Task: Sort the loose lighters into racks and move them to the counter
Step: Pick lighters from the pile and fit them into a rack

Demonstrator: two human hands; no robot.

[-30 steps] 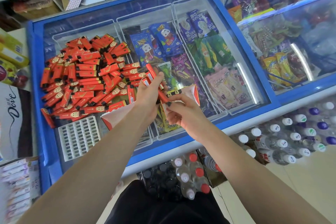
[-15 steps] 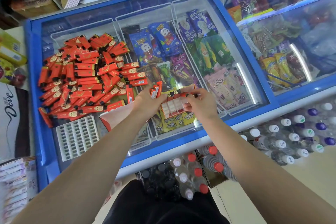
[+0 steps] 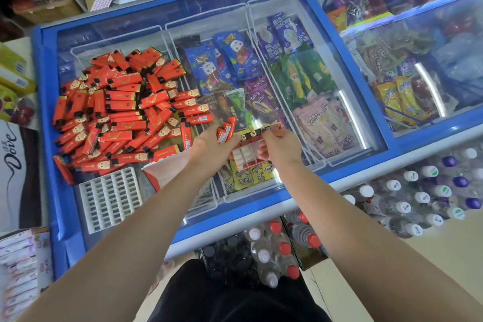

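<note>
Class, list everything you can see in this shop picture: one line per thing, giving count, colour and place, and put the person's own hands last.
loose lighters: a big heap, red, on the freezer lid at left
held lighters: a few, red, in the left hand
rack in hand: one, white cells and red edge, a few lighters in its far row, above the lid
empty rack: one, white, flat on the lid near the heap
freezer: one, blue frame, glass lid, centre
ice cream packs: many, mixed colours, under the glass
bottles: many, white, purple and red caps, on the floor
left hand: grips the held lighters
right hand: pinches the rack in hand
</note>
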